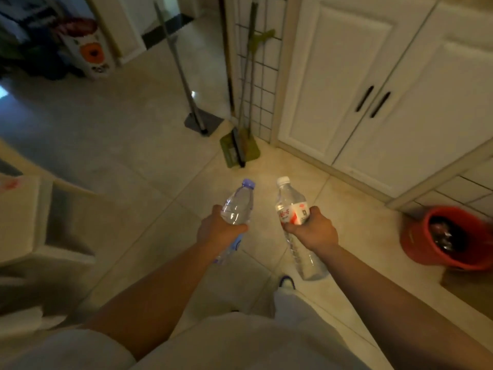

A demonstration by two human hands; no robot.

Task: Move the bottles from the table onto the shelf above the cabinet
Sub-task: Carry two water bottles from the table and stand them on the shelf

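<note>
The person stands on a tiled floor (pixel 138 166) with both bare arms stretched forward, a bottle in each hand. The left hand (pixel 217 229) has its grip wrapped round the middle of a clear bottle with a blue cap (pixel 237 206), which tilts up and to the right; a blue label shows below the hand, its writing too blurred to read. The right hand (pixel 312 231) holds its grip closed round the middle of a clear bottle with a white cap (pixel 292 201), which leans up and to the left; its label is white and red with red script that cannot be made out, and the bottle's base reaches down past the wrist. The two bottles are held in the air side by side, close but apart, above the floor.

Far right stands a white cabinet (pixel 346 84) with two black handles on its doors. Just left of it, a broom and green dustpan (pixel 241 148) lean in the tiled corner, with a grey flat mop (pixel 198 117) further left. A red bucket (pixel 442 236) sits on the floor at the near right. At far left is a white carton with an orange round mark (pixel 92 53); its print is unreadable
</note>
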